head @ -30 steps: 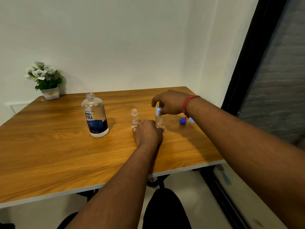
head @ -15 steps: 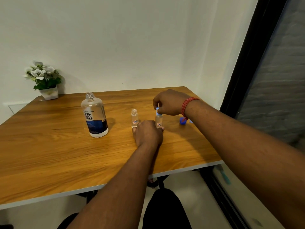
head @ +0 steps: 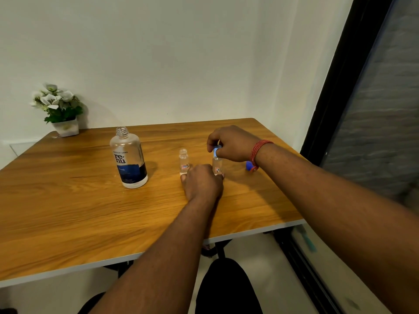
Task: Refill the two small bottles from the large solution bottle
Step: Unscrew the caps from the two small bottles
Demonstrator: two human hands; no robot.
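On the wooden worktop (head: 68,200), the large solution bottle (head: 128,158) stands upright and uncapped, left of centre and toward the far edge. Two small bottles stand to its right. The left small bottle (head: 183,160) is open at the neck. The right small bottle (head: 217,165) is steadied at its base by the left hand (head: 201,181), whose fingers curl around it. The right hand (head: 231,143) pinches a light blue cap (head: 216,150) at that bottle's neck. A darker blue cap (head: 249,165) lies near the right edge, partly hidden by the wrist. A potted plant (head: 59,108) sits at the far left corner.
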